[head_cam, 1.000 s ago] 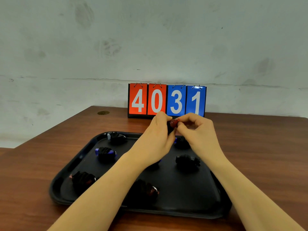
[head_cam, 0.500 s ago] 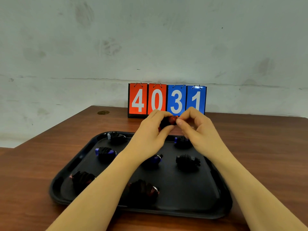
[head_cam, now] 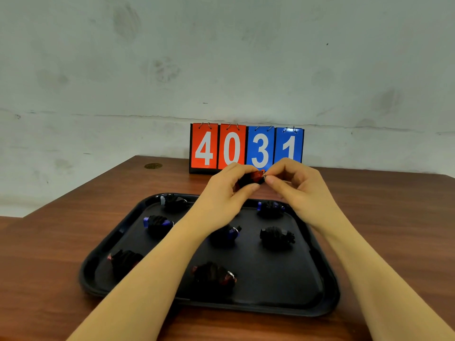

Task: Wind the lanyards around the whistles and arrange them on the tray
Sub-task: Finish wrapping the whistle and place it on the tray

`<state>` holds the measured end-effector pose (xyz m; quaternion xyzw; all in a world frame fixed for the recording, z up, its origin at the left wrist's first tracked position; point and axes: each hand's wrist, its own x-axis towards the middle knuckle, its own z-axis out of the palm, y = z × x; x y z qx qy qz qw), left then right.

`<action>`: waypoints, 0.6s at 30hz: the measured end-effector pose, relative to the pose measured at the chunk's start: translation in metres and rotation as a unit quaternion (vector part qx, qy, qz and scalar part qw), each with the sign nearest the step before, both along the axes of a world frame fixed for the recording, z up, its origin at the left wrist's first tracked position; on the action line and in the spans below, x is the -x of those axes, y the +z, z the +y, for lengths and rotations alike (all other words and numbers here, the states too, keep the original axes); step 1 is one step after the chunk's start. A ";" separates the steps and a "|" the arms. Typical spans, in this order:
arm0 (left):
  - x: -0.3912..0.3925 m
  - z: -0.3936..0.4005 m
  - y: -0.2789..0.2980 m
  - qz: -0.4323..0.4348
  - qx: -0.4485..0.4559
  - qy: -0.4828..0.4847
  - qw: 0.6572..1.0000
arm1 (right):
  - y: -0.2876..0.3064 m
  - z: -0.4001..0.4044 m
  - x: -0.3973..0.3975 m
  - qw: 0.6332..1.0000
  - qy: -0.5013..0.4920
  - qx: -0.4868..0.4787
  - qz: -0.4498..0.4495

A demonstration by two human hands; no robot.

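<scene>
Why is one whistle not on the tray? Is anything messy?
Nothing looks messy. The left hand and right hand hold a red whistle above the tray. Seven wound whistles sit there in tidy rows, none spilled.

Black tray on reddish-brown wood-grain table. Scoreboard: orange-red cards "4", "0", blue "3", "1", white digits. Held whistle red, black lanyard. Wall grey-white, smudged.
</scene>
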<state>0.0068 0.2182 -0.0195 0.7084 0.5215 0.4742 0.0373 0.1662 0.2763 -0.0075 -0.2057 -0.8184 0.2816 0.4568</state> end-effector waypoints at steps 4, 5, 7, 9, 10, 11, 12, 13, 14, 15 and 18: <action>-0.001 0.000 0.003 0.012 -0.007 0.003 1.000 | 0.003 -0.003 0.001 0.999 -0.002 0.039 0.037; -0.001 -0.001 0.006 0.017 -0.010 0.004 1.000 | 0.004 -0.003 0.001 0.998 -0.008 0.045 0.041; -0.002 -0.003 0.011 0.035 -0.014 0.009 0.999 | 0.005 -0.002 0.002 0.998 -0.028 0.047 0.039; -0.001 -0.004 0.019 0.066 -0.012 0.029 0.997 | 0.006 0.000 0.003 0.997 -0.049 0.046 0.023; -0.001 -0.005 0.023 0.081 -0.009 0.040 0.996 | 0.007 -0.001 0.004 0.997 -0.059 0.047 0.013; -0.001 -0.007 0.027 0.092 -0.005 0.051 0.994 | 0.008 -0.002 0.005 0.997 -0.067 0.046 0.005; -0.002 -0.009 0.031 0.099 -0.002 0.058 0.993 | 0.010 -0.003 0.005 0.996 -0.074 0.045 -0.002; -0.003 -0.013 0.034 0.104 0.000 0.062 0.993 | 0.013 -0.007 0.004 0.996 -0.078 0.044 -0.010; -0.004 -0.016 0.037 0.108 0.002 0.064 0.992 | 0.016 -0.010 0.003 0.996 -0.082 0.041 -0.020; -0.006 -0.022 0.038 0.110 0.005 0.065 0.992 | 0.018 -0.016 0.001 0.995 -0.086 0.038 -0.031; -0.016 -0.041 0.039 0.113 0.021 0.075 0.991 | 0.019 -0.035 -0.007 0.994 -0.092 0.034 -0.056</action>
